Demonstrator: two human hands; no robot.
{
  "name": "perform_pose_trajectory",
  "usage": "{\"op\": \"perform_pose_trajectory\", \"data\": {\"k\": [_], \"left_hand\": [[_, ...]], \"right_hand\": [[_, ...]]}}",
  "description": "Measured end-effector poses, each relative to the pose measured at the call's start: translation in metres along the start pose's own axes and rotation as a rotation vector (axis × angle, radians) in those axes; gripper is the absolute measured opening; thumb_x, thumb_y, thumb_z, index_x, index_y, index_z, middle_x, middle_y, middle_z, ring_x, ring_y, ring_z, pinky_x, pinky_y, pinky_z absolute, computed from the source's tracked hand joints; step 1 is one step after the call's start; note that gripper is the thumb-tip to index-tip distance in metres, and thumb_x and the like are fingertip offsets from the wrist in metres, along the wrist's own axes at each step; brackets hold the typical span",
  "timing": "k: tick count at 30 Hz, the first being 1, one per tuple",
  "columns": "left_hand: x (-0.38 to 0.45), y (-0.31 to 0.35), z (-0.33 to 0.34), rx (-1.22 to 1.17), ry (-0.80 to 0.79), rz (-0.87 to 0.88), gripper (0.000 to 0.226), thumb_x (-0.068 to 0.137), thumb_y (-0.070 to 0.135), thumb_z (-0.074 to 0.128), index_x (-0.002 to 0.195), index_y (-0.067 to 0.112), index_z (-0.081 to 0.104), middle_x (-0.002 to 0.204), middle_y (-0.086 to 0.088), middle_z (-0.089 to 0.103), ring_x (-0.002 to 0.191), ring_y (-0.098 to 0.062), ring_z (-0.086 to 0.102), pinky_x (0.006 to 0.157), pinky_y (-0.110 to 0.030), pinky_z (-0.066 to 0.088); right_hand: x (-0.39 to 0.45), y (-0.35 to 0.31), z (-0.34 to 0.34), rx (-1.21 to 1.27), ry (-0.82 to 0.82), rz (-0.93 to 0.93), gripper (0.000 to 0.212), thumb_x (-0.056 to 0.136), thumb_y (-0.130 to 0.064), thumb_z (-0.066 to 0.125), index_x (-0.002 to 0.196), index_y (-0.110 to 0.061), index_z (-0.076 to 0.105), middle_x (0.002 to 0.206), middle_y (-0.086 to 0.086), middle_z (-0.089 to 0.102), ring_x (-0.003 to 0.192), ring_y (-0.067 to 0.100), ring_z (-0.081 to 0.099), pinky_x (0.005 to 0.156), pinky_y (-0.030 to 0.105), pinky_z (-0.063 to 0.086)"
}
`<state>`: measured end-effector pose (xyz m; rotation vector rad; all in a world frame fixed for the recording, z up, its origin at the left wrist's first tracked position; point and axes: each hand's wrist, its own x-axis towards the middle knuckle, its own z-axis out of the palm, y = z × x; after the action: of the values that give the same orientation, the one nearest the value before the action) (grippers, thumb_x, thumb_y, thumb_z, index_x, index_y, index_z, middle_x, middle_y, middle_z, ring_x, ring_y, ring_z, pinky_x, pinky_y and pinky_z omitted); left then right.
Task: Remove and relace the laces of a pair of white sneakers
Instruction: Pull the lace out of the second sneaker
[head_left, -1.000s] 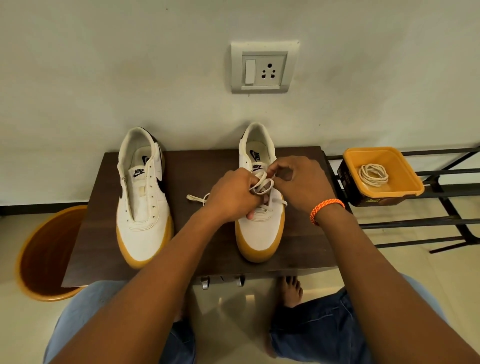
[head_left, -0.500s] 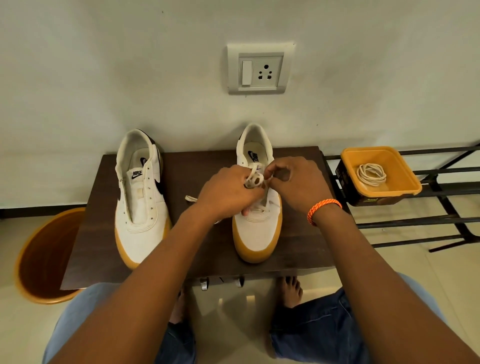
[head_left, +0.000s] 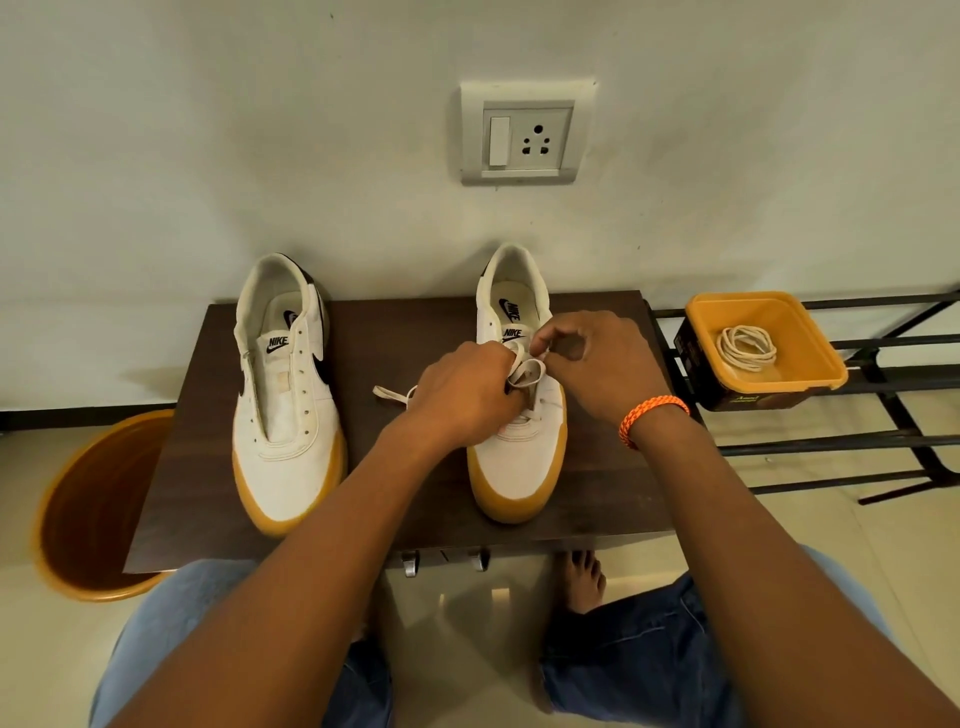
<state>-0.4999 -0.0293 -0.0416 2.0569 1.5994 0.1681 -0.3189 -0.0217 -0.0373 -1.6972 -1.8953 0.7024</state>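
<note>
Cream cotton lace (head_left: 525, 371) is looped between my fingers: my left hand (head_left: 462, 392) curls round it, my right hand (head_left: 592, 364) pinches its end with thumb and forefinger. Both hover over the right sneaker (head_left: 514, 415), toe towards me on the dark wooden table (head_left: 597, 493). A loose lace tail trails left. The left sneaker (head_left: 285, 395) sits unlaced beside it. A second coiled lace (head_left: 746, 347) rests in the orange tub (head_left: 763, 312) at right.

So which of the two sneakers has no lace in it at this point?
The left sneaker: its eyelets are bare and nobody touches it. The right sneaker has a lace, which both hands hold.
</note>
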Motion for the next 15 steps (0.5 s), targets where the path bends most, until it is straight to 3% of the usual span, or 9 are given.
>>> {"op": "perform_pose_trajectory", "data": {"k": [4,8,12,15], "left_hand": [[-0.0006,-0.0007,0.0001,-0.023,-0.008,0.043,0.023,0.099,0.042,0.068,0.105,0.021,0.064,0.098,0.0,0.068,0.083,-0.019,0.067,0.077,-0.044,0.06],[0.0007,-0.0012,-0.0029,-0.12,-0.045,0.049,0.016,0.101,0.036,0.068,0.097,0.023,0.058,0.099,0.0,0.07,0.08,-0.013,0.066,0.07,-0.032,0.055],[-0.0007,-0.0026,-0.0071,-0.288,-0.148,-0.02,0.015,0.104,0.03,0.064,0.107,0.015,0.063,0.095,-0.002,0.069,0.059,-0.017,0.073,0.062,-0.029,0.063],[-0.0008,-0.0024,-0.008,-0.247,-0.157,-0.002,0.012,0.105,0.03,0.061,0.104,0.018,0.062,0.099,-0.002,0.069,0.061,-0.018,0.075,0.063,-0.027,0.062]], "right_hand": [[-0.0002,0.0006,-0.0008,0.002,0.005,-0.008,0.014,0.085,-0.018,0.075,0.085,-0.032,0.077,0.088,-0.011,0.075,0.086,0.008,0.07,0.083,0.039,0.062],[0.0002,0.0006,-0.002,0.008,0.008,-0.004,0.014,0.084,-0.017,0.075,0.083,-0.031,0.077,0.086,-0.011,0.075,0.084,0.007,0.07,0.082,0.039,0.062],[-0.0003,0.0,-0.0023,0.022,0.008,-0.01,0.015,0.083,-0.015,0.075,0.083,-0.03,0.077,0.087,-0.011,0.075,0.086,0.008,0.07,0.083,0.037,0.062],[-0.0011,-0.0009,-0.0024,0.023,0.006,-0.013,0.015,0.084,-0.013,0.075,0.084,-0.028,0.077,0.089,-0.01,0.075,0.087,0.008,0.07,0.086,0.035,0.061]]}}
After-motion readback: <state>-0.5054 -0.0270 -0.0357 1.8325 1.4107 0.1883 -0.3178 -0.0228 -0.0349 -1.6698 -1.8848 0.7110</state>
